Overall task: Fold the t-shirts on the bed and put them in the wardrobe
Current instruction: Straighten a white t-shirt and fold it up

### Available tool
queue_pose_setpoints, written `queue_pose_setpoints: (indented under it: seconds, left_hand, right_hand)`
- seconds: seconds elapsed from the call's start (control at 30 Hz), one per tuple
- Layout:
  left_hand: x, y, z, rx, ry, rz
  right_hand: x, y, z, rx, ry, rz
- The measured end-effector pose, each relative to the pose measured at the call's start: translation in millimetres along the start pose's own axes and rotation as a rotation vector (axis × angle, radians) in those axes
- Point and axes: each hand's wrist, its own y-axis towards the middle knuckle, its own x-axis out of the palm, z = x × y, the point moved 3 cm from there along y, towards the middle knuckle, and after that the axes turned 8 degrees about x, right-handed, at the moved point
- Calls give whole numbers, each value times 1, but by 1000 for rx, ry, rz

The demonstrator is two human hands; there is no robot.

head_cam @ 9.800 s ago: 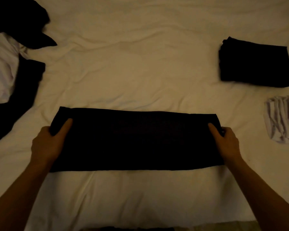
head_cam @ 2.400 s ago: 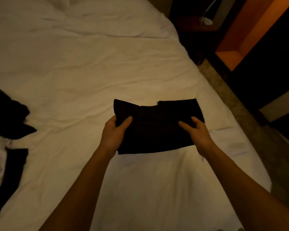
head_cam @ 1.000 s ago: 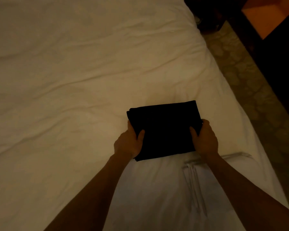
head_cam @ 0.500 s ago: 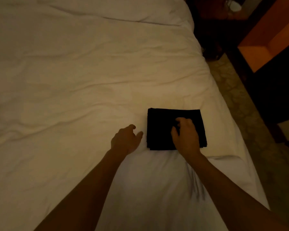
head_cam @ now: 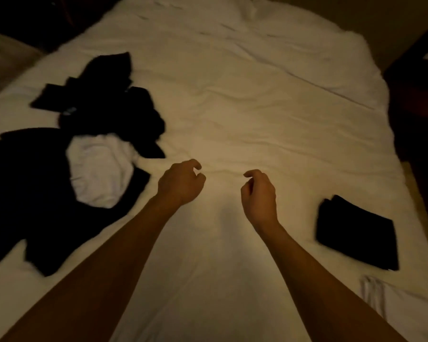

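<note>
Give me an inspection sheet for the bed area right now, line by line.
Surface: white bed sheet, wrinkled.
Job's things: folded black t-shirt at right; unfolded pile of black garments and a white t-shirt at left; folded white item at lower right edge.
Clutter: nothing seen.
Grippers: left hand and right hand loosely curled, holding nothing.
Cables: nothing seen.
Surroundings: dark furniture at right.

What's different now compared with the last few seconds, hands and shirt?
Both hands let go of the folded black t-shirt; it lies at the bed's right edge. The left hand and right hand hover empty, loosely curled, mid-bed. The unfolded pile on the left looks undisturbed.
</note>
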Motion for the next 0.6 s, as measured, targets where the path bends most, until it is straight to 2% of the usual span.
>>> queue_pose_setpoints:
  seconds: [0.13, 0.27, 0.43, 0.6]
  left_hand:
    - [-67, -19, -86, -104, -16, 81]
    - [-106, -41, -168, -221, -48, 130]
    - [-123, -58, -256, -376, -113, 135]
    - [-122, -65, -317, -460, -78, 167]
  right_hand:
    - [69, -18, -82, -99, -12, -108]
    - [131, -31, -144, -188, -44, -234]
    - [213, -41, -193, -234, -153, -494]
    - [287, -51, -212, -224, -302, -725]
